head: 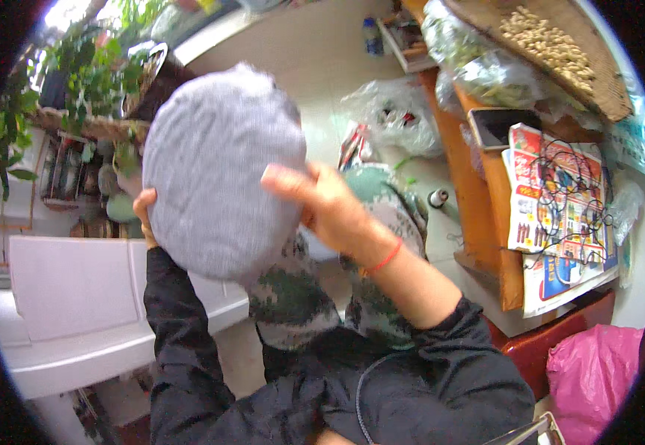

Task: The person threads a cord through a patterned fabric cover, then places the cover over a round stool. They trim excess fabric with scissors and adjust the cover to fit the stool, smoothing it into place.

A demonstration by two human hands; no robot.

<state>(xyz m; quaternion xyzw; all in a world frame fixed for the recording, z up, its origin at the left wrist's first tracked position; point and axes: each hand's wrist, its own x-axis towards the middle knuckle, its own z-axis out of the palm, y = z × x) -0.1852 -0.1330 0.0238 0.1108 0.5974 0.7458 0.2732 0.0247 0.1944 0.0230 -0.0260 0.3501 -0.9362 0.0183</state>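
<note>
A round, flat item covered in grey fabric (222,172), perhaps a cushion or a cap, is held up in front of my chest. My left hand (144,214) grips its left edge, with most of the fingers hidden behind it. On the opposite side, my right hand (333,206) pinches the rim, its thumb lying on the top face. A red string (386,257) circles my right wrist. Below the fabric piece are my legs in camouflage trousers (294,300).
At right, a wooden table (500,222) carries a phone (503,128), printed flyers (528,217) under tangled black cord, and a tray of peanuts (551,50). A plastic bag (395,105) lies on the floor. White furniture (72,289) and potted plants (83,78) stand left; a pink bag (595,372) sits lower right.
</note>
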